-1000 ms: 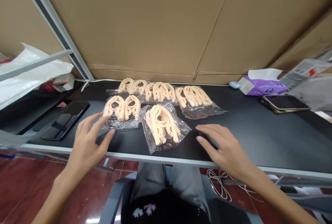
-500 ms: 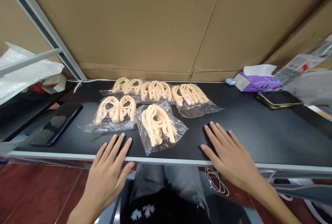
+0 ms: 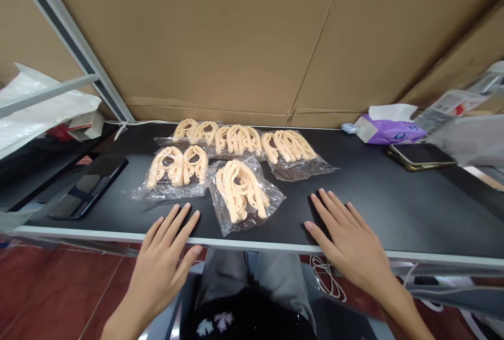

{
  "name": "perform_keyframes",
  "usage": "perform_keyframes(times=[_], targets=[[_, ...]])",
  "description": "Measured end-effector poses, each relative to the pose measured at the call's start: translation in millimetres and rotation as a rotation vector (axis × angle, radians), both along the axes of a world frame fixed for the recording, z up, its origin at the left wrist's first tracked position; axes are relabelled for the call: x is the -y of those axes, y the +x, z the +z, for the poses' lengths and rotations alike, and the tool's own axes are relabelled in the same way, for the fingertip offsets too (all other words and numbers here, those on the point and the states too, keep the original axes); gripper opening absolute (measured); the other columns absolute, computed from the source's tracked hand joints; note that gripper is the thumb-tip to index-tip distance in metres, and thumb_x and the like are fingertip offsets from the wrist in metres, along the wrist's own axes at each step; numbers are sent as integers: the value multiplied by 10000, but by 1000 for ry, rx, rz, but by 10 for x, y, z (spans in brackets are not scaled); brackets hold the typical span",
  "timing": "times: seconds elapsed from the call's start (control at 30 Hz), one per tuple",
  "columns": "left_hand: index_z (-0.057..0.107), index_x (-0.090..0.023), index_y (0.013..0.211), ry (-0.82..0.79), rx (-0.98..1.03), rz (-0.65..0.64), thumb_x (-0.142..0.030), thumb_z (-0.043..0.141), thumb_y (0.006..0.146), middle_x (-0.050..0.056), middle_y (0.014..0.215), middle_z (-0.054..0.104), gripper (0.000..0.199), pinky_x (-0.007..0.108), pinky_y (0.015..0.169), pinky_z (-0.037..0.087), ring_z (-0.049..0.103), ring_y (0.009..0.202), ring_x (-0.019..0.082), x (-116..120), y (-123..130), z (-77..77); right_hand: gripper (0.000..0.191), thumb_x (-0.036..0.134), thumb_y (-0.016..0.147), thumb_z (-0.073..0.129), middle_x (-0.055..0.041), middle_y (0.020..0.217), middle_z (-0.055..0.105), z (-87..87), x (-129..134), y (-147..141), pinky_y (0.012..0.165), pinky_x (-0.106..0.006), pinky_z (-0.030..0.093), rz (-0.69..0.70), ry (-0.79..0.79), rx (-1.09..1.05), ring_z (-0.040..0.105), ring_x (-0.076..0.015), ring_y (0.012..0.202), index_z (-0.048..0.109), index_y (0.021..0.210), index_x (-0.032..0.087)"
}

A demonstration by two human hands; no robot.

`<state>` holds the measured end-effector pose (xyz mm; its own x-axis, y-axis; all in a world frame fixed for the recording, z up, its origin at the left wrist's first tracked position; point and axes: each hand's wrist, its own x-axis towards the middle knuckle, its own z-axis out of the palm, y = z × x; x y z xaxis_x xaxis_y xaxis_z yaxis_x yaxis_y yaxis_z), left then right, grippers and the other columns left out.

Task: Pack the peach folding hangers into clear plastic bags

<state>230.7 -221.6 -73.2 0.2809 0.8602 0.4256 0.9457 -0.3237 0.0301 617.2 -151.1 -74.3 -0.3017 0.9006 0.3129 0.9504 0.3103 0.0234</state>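
Note:
My left hand (image 3: 163, 256) lies flat at the desk's front edge, fingers spread, holding nothing. My right hand (image 3: 350, 243) rests the same way on the black desktop, also with nothing in it. Between them, nearest the edge, is a clear plastic bag of cream folding hangers (image 3: 241, 190). Another bag of hangers (image 3: 175, 169) lies beyond my left fingertips. Farther back, a row of similar bagged hangers includes a left group (image 3: 196, 131), a middle group (image 3: 238, 139) and a right bag (image 3: 290, 148). Neither hand touches a bag.
A dark phone (image 3: 88, 187) lies at the left. On the right are a purple tissue pack (image 3: 394, 129), another phone (image 3: 423, 154) and a clear bottle (image 3: 449, 109). A cardboard panel (image 3: 220, 35) stands behind the desk, and a metal post (image 3: 74, 35) rises at the left.
The camera view has shifted very slightly. Both hands and the bagged hangers stay in place on the desk.

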Motion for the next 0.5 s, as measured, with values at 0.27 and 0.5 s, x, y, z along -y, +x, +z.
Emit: perform_keyframes(times=[0.27,0.5], targets=[[562,-322,1405,263,149,531,-485,563,960,72,1347,658,474,590,1102,456,589,1272,380,-182,-1080,573,647,545,1016,329,-92,1584,474,-97,8,55,1189,-576,375,24,62,1,417,-310,1485,446,1548,196],[451,-327,1472,-158,122,762,-761,653,776,50,1027,739,845,685,878,500,633,1088,472,-622,-1953,624,645,542,1012,323,-94,1566,502,-112,12,63,1193,-570,362,40,97,-27,448,-316,1464,427,1557,214]])
